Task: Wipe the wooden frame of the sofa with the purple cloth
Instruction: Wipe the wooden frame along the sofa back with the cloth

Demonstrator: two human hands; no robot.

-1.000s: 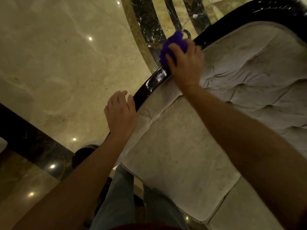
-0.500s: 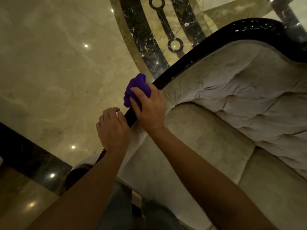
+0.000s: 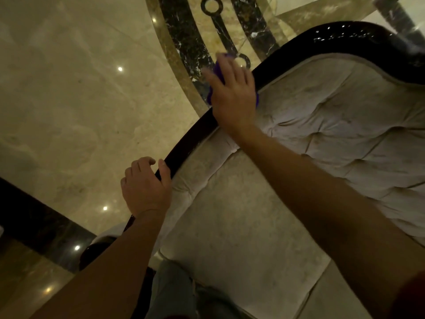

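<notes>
The sofa's dark glossy wooden frame (image 3: 188,143) curves from the lower left up to the top right along the back of the pale tufted upholstery (image 3: 333,125). My right hand (image 3: 232,97) presses the purple cloth (image 3: 218,71) flat on the frame's top edge; only bits of the cloth show around the blurred fingers. Lower down, my left hand (image 3: 146,187) rests on the same rail, thumb over its inner side, fingers curled on the outer side.
Behind the sofa lies a polished beige marble floor (image 3: 80,100) with dark inlaid bands and rings (image 3: 188,42) and reflected ceiling lights. A pale seat cushion (image 3: 241,238) fills the lower middle. My jeans-clad legs (image 3: 174,293) show at the bottom.
My right hand slid the cloth down the rail to my left hand, then back up and away along the frame. The left hand kept its place on the rail.
</notes>
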